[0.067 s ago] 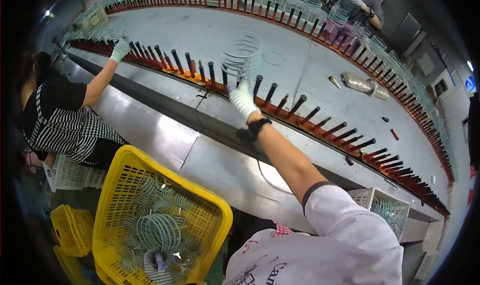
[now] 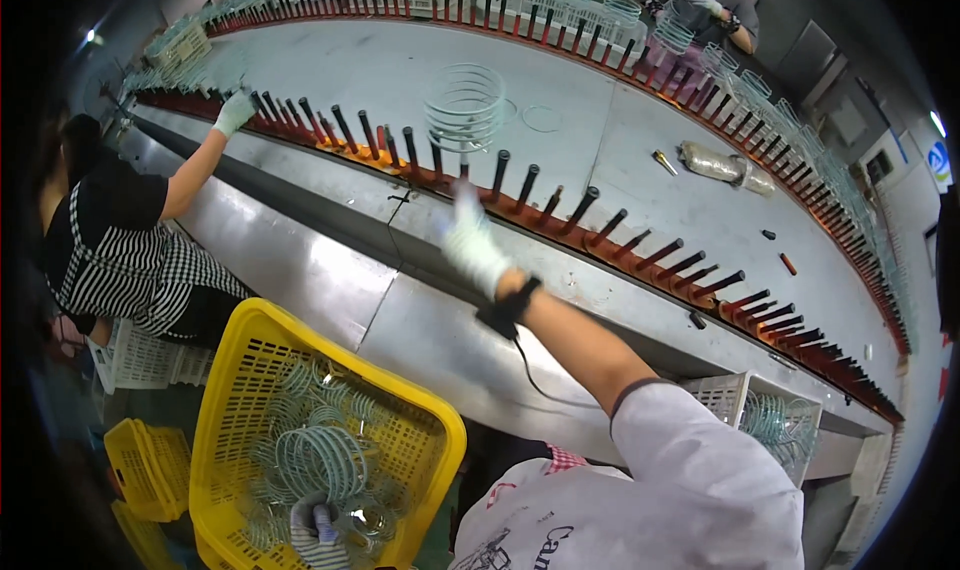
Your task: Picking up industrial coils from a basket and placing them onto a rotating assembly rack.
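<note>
My right hand [image 2: 472, 242], in a pale knitted glove and blurred by motion, is just below a pale green wire coil [image 2: 465, 110]. Its fingers stretch up toward the coil and hold nothing that I can see. That coil stands around a black-tipped post [image 2: 436, 158] in the near row. At lower left my left hand [image 2: 318, 535], in a striped glove, is closed at the lower edge of another wire coil [image 2: 322, 462]. It lies among many loose coils in a yellow plastic basket [image 2: 452, 440]. Part of that hand is cut off by the frame's edge.
Red posts with black tips [image 2: 585, 208] line both edges of a long metal table [image 2: 370, 75]. A wrapped cylinder [image 2: 725, 167] and a brass-coloured piece [image 2: 664, 162] lie on it. One co-worker [image 2: 130, 230] reaches in at left; another [image 2: 715, 10] is across. A white crate [image 2: 735, 395] sits at right.
My right hand has come down and away from the coil, leaving it on the post. The left hand stays in the basket. The whole view has shifted slightly.
</note>
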`<state>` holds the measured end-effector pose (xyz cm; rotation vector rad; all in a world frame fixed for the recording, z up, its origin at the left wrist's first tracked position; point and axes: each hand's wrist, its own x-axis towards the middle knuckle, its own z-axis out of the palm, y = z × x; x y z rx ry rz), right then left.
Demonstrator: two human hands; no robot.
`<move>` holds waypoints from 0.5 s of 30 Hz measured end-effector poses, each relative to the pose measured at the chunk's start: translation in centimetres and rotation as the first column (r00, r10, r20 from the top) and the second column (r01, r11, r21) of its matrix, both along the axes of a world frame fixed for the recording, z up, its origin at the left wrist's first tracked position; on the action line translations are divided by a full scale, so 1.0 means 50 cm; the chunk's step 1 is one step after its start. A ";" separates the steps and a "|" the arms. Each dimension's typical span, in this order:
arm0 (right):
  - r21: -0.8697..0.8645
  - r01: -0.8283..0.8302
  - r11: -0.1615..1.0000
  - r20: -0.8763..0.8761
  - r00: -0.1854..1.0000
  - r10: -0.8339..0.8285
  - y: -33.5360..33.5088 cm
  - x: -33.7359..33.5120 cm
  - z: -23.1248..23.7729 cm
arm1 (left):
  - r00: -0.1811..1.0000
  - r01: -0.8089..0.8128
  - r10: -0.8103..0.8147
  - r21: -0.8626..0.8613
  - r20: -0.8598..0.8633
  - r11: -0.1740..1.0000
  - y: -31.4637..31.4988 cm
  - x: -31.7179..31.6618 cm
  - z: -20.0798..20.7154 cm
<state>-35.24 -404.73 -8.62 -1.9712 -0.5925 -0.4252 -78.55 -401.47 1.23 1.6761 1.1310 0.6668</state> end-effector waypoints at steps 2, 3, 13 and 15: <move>-0.162 -0.631 0.759 -0.322 0.761 0.564 -0.076 -0.131 -0.020 | 0.998 0.055 -0.055 -0.004 0.037 0.998 -0.023 0.012 0.006; -0.082 -0.765 0.638 -0.235 0.637 0.734 -0.118 -0.194 -0.033 | 0.993 0.102 -0.101 -0.015 0.068 0.995 -0.035 0.016 0.006; 0.229 -0.876 0.425 -0.558 0.240 0.794 -0.393 -0.362 -0.095 | 0.682 0.702 -0.731 0.280 -0.002 0.655 -0.112 0.173 -0.056; 0.226 -0.843 0.488 -0.454 0.352 0.818 -0.445 -0.364 -0.108 | 0.595 0.789 -0.802 0.157 0.051 0.594 -0.137 0.194 -0.059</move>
